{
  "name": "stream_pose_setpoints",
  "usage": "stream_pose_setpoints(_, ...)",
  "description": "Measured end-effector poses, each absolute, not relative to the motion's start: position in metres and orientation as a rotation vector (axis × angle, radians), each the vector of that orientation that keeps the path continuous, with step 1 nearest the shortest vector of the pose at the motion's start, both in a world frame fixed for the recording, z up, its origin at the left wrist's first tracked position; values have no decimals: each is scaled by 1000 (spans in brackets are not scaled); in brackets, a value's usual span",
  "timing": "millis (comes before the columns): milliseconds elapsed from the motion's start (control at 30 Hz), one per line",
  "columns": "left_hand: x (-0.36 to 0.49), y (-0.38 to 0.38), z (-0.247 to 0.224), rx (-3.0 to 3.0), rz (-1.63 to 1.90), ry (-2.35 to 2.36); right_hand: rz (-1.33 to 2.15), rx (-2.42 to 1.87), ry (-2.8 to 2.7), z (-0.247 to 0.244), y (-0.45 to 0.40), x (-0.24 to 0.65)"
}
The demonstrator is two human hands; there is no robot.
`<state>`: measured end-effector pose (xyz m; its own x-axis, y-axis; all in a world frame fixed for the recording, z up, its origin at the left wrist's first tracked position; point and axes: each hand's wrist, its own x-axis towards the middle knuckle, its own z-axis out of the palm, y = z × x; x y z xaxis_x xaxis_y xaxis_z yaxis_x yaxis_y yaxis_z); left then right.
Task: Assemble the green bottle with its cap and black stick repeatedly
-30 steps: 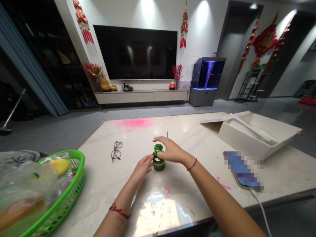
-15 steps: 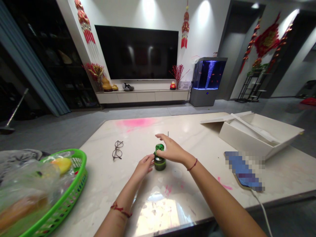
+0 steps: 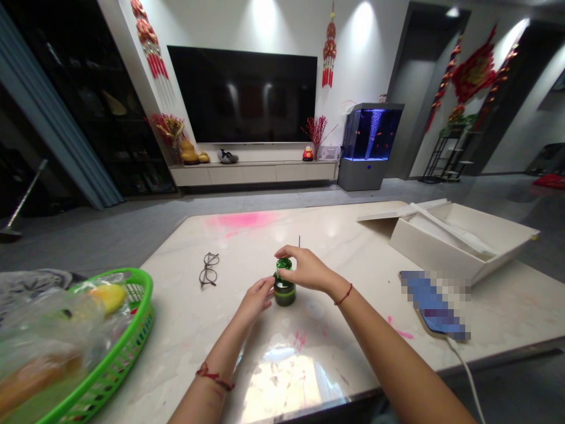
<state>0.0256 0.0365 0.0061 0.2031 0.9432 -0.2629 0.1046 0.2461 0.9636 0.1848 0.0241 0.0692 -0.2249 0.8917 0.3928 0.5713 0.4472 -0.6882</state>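
Observation:
A small dark-green glass jar stands upright on the table, with a shiny bright-green top. My left hand rests its fingertips against the jar's left side, the fingers close together. From the right, my right hand curls over the shiny top, thumb on the near side and fingers bent across it from above. A thin dark stick pokes up behind my right hand; its lower end is hidden.
Eyeglasses lie left of the jar. A green basket of bagged items fills the near left. To the right are a phone with a blurred screen, its white cable and an open white box. Pink stains mark the pale tabletop.
My right hand's raised fingers have come down and closed in on the shiny green top. My left hand stays at the jar's side. The view has shifted very slightly.

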Motion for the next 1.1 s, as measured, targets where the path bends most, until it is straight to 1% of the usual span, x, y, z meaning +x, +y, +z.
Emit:
stream_pose_setpoints(133,26,37,7,1166,819,1228,409,-1349,-1933,70,23,185)
stream_pose_setpoints(300,26,37,6,1160,815,1233,367,-1468,-1971,71,22,186)
stream_pose_setpoints(500,26,39,4,1158,808,1245,374,-1345,-2033,70,22,185)
stream_pose_setpoints(733,26,38,7,1174,805,1229,458,-1240,-2013,72,23,182)
stream_pose_setpoints(967,26,36,9,1171,802,1242,189,-1507,-1926,71,24,181)
stream_pose_setpoints(1100,26,36,9,1168,807,1244,240,-1541,-1956,72,21,181)
